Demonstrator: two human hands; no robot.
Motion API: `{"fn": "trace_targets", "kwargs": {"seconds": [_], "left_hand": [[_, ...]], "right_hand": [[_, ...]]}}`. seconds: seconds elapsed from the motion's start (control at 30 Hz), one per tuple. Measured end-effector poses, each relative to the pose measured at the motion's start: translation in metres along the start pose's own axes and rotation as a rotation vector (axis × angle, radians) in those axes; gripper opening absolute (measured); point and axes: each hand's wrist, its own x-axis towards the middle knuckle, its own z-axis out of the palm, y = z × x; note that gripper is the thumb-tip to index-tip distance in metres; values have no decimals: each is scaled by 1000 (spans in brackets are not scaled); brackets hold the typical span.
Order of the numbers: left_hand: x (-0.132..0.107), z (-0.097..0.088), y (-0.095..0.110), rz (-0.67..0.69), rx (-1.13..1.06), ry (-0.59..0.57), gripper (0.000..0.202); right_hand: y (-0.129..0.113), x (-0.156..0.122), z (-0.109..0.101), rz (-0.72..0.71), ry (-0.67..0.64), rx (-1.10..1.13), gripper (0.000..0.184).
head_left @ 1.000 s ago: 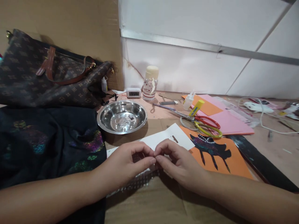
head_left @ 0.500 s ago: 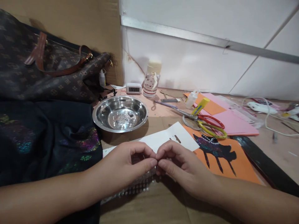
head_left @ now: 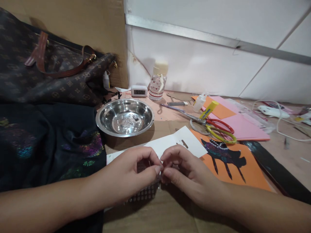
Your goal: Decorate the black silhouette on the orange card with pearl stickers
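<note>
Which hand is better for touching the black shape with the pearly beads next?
Probably the right hand: it is nearer the black shape, which lies on the orange paper on that side. The left hand is farther off, over the bead sheet.

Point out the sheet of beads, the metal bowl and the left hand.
Sheet of beads (head_left: 145, 194): head view, the exposed rows below the left hand.
Metal bowl (head_left: 107, 118): head view, inner wall.
Left hand (head_left: 136, 166): head view, back of the hand.

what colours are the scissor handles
The scissors have one red handle and one yellow handle, best seen in the head view.
</note>
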Motion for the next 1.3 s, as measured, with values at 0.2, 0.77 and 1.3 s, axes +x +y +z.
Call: {"fn": "trace_targets", "kwargs": {"seconds": [0.2, 0.77, 1.3], "left_hand": [[-1, 0, -2, 30, 43, 0, 9], [1, 2, 2, 141, 206, 36, 19], [2, 0, -2, 201, 180, 36, 17]], "right_hand": [[0, 1, 0, -30, 11, 12, 13], [1, 2, -1, 6, 69, -107, 6], [1, 1, -2, 39, 5, 48, 14]]}}
